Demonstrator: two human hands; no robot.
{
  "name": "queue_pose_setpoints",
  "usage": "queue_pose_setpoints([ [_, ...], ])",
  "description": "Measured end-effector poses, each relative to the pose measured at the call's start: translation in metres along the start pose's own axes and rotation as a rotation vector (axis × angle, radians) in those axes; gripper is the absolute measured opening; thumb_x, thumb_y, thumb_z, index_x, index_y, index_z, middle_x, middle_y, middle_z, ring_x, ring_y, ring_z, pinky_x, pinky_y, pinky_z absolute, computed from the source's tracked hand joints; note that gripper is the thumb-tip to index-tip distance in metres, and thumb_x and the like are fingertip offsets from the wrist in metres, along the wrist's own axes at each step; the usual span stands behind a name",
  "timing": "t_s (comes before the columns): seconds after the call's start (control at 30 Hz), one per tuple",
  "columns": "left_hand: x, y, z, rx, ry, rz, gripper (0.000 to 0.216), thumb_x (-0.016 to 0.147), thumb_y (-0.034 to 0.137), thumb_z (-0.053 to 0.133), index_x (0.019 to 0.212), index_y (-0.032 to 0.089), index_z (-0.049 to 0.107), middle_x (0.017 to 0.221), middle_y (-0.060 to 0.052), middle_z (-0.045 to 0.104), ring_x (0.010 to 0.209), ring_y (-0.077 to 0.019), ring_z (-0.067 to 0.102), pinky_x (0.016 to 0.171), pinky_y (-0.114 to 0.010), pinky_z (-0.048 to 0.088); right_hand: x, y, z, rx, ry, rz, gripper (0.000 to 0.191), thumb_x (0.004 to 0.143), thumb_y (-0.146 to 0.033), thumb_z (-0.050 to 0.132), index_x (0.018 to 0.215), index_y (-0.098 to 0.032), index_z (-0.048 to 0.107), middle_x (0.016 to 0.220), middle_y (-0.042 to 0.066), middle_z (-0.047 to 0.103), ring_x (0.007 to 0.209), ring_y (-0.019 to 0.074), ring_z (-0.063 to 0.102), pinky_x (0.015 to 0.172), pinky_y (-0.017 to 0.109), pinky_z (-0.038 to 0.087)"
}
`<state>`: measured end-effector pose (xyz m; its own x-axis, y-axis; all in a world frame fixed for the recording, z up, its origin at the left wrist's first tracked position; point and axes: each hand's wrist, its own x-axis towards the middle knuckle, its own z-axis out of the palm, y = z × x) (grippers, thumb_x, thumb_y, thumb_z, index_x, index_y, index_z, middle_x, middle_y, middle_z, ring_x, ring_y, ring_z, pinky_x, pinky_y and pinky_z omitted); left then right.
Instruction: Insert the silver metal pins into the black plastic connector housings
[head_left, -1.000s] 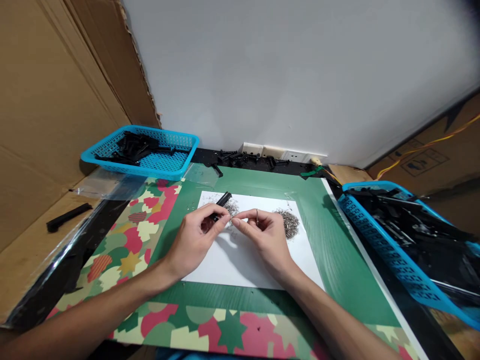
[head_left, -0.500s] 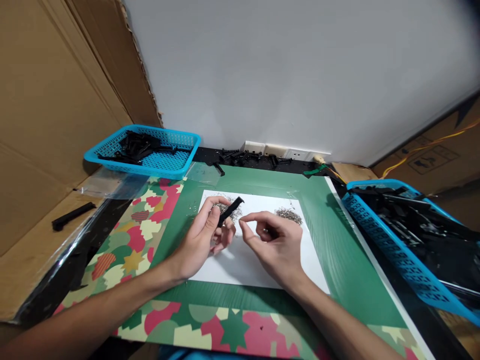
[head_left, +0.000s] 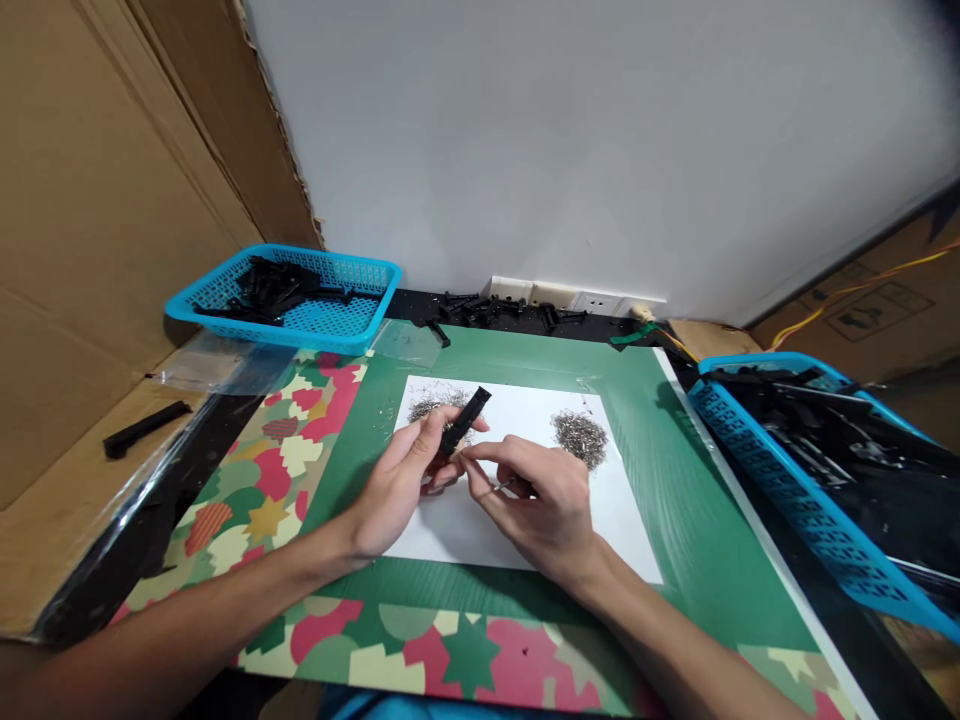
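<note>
My left hand (head_left: 405,475) is closed around a black plastic strip (head_left: 466,420), which tilts up to the right. Thumb and forefinger of my right hand (head_left: 536,495) are pinched together right beside the strip's lower part; whatever sits in that pinch is too small to make out. Under both hands lies a white sheet of paper (head_left: 615,520). On it, a pile of small metal pieces (head_left: 431,402) is partly covered by my left hand, and a second pile of small metal pieces (head_left: 580,438) lies beyond my right hand.
A blue basket (head_left: 337,335) with black parts stands at the back left, another blue basket (head_left: 795,500) at the right. Loose black parts (head_left: 487,310) lie along the wall below the sockets (head_left: 596,302). One black strip (head_left: 146,428) rests on cardboard at the left.
My right hand has moved left, bringing its pinched fingers up against the strip. The strip has turned slightly in my left hand and shows a broader face.
</note>
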<state>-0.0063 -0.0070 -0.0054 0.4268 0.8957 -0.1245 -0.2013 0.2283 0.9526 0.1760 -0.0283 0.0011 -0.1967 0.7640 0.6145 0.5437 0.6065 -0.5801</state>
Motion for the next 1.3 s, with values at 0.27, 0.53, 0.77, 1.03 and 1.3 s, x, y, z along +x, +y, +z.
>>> queue_pose_setpoints([
  [0.27,0.000,0.001,0.002,0.008,-0.032,0.008,0.052,0.106,0.066,0.045,0.124,0.021,0.062,0.076,0.003,0.039,0.064,-0.0124,0.031,0.057,-0.025,0.024,-0.001,-0.001,0.002,0.013,-0.027,0.011,0.012,0.100,-0.024,0.067,0.097,-0.023,0.078,0.065,-0.002,0.070,0.044,0.0093,0.046,0.047,0.025,0.040],
  [0.53,-0.004,0.001,0.000,0.076,-0.043,0.060,0.043,0.108,0.062,0.044,0.122,0.024,0.060,0.081,0.002,0.042,0.067,-0.0122,0.034,0.059,-0.024,0.028,-0.001,0.004,0.000,0.183,-0.066,0.090,0.012,0.098,-0.019,0.069,0.101,-0.023,0.080,0.075,0.000,0.075,0.052,0.0113,0.054,0.053,0.027,0.044],
  [0.77,-0.004,0.000,0.002,0.006,-0.060,0.042,0.041,0.106,0.060,0.051,0.111,0.020,0.062,0.083,0.000,0.044,0.069,-0.0118,0.038,0.061,-0.023,0.033,-0.002,0.011,0.000,0.246,-0.050,0.039,0.020,0.098,-0.013,0.068,0.104,-0.026,0.083,0.073,0.001,0.073,0.056,0.0127,0.058,0.054,0.028,0.045],
  [1.03,-0.001,0.008,0.000,-0.246,-0.113,-0.171,0.038,0.109,0.054,0.047,0.128,0.023,0.057,0.064,0.006,0.039,0.051,-0.0088,0.019,0.049,-0.020,0.018,0.005,0.017,-0.012,0.171,-0.041,-0.121,0.015,0.100,-0.016,0.071,0.112,-0.021,0.079,0.072,-0.001,0.068,0.052,0.0096,0.052,0.050,0.025,0.040],
  [1.3,0.000,0.010,-0.001,-0.247,-0.198,-0.267,0.038,0.111,0.052,0.042,0.135,0.025,0.054,0.056,0.010,0.030,0.047,-0.0086,0.018,0.046,-0.018,0.021,0.007,0.026,-0.022,-0.248,-0.063,-0.388,0.030,0.101,-0.002,0.054,0.105,-0.019,0.078,0.061,-0.005,0.051,0.049,0.0087,0.039,0.049,0.027,0.030],
])
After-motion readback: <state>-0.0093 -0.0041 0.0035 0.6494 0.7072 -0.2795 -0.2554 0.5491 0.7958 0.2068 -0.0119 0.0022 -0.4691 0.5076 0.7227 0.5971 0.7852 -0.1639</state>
